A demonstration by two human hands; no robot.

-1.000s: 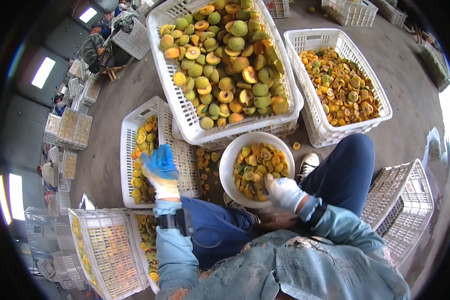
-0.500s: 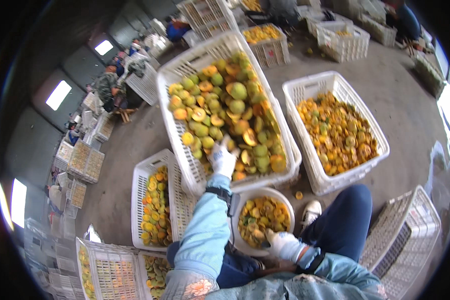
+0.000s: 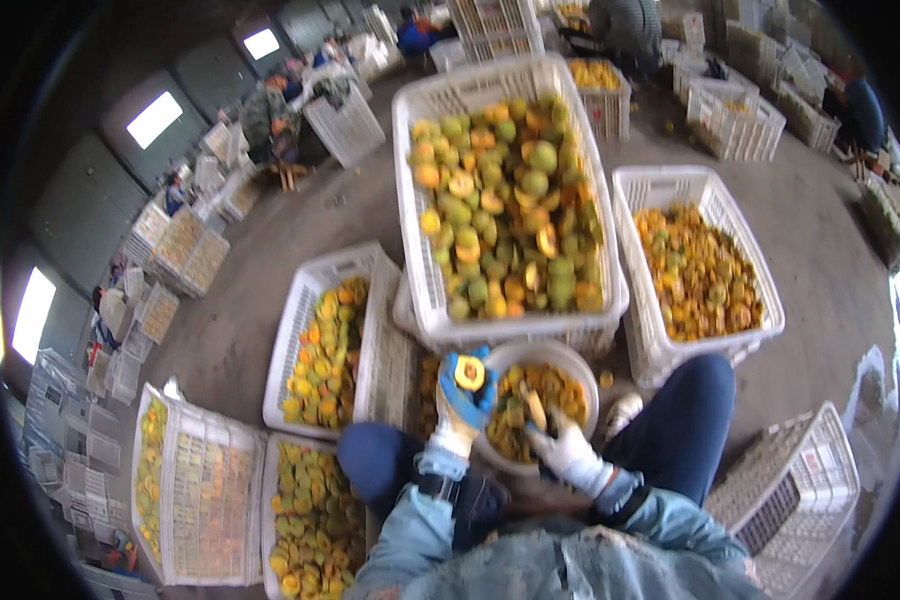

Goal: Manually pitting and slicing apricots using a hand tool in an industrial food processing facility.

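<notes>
My left hand (image 3: 462, 398), in a white glove with blue palm and fingers, holds up a fruit half (image 3: 469, 374). The half looks like peach or apricot, its pale yellow cut face turned up and a brown pit hollow at its centre. My right hand (image 3: 574, 458), also gloved, is closed round a tool with a light wooden handle (image 3: 536, 408); its working end cannot be made out. Both hands are over or beside a round white tub (image 3: 589, 380) of yellow-orange fruit pieces. Beyond them stands a large white crate (image 3: 425, 300) heaped with green-yellow fruit, many cut in half.
A crate (image 3: 760, 320) of darker fruit pieces stands at right, another crate (image 3: 280, 370) of halves at left. More crates (image 3: 210, 500) lie at lower left; a tilted crate (image 3: 820, 470) leans at lower right. People and stacked crates fill the background.
My left hand has come back from the big crate toward me and now holds a fruit half. My right hand stays by the tub. The view has shifted, too.
</notes>
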